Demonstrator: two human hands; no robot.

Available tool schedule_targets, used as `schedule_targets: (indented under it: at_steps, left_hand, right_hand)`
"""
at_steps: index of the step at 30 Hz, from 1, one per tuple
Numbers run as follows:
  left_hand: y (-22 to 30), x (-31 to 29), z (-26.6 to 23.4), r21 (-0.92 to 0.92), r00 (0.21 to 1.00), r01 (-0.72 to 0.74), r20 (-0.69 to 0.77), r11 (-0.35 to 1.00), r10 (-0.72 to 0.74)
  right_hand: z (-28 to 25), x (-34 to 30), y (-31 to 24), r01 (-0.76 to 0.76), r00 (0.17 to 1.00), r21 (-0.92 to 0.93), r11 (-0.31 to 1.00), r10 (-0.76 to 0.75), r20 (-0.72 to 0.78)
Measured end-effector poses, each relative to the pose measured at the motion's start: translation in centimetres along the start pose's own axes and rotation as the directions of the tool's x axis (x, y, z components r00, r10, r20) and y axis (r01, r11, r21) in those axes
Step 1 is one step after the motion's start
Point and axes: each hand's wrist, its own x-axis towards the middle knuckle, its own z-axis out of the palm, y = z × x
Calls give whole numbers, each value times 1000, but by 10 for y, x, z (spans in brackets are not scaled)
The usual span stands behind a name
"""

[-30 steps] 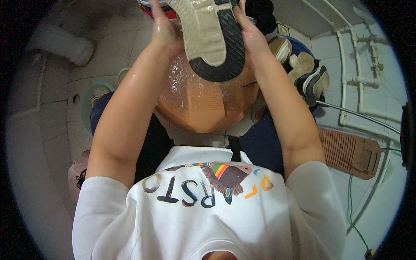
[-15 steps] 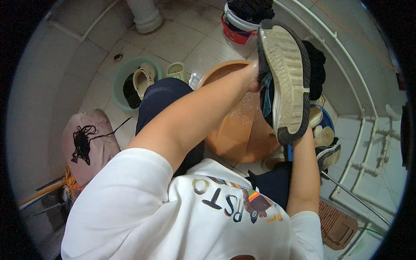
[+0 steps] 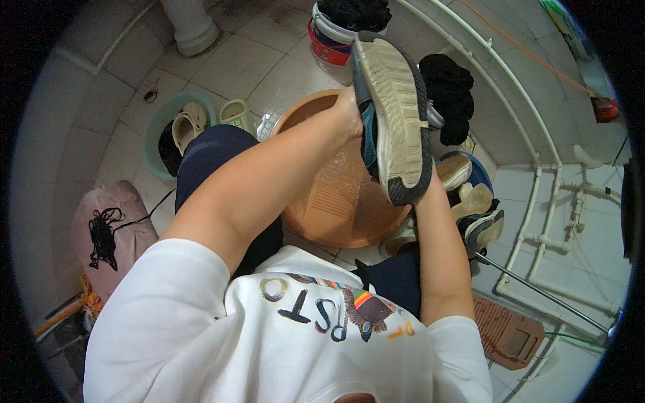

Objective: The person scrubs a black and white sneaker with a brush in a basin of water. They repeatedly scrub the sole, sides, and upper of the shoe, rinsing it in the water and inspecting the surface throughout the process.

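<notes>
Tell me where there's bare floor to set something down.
Floor tiles lie bare between the white pedestal, green tub and red-and-white bucket. Right of the orange basin it is crowded: a black heap, then a blue tub of shoes.

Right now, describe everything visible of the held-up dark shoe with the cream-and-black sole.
The dark grey and teal shoe, fabric-looking, is held over the round orange plastic basin, sole facing the camera, upper mostly hidden. The ridged cream sole has a black right edge and near end; a pale midsole shows at left. The left hand grips its left side; the mostly hidden right hand is behind the near end.
</notes>
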Motion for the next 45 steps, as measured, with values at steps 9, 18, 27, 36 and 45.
schedule_targets:
  at_steps: [9, 18, 27, 36, 45]
  left_hand:
    - [-9, -12, 3, -106, 997, -60, -52, 993, 55]
    - [-9, -27, 18, 240, 993, -117, 22, 964, 115]
    - [-12, -5, -5, 140, 995, -83, 64, 987, 75]
    - [-11, -8, -2, 308, 992, -121, -4, 944, 129]
    - [-4, 2, 12, 231, 991, -118, 83, 966, 101]
  right_hand:
    - [-25, 8, 16, -63, 998, -61, 996, 62, -21]
    - [-47, 21, 23, 53, 998, -139, 989, -51, 19]
    - [-46, 23, 24, 111, 994, -139, 984, -112, -3]
    - [-43, 22, 23, 108, 994, -145, 984, -111, -11]
    - [-26, 7, -10, 174, 977, 23, 985, -175, 122]
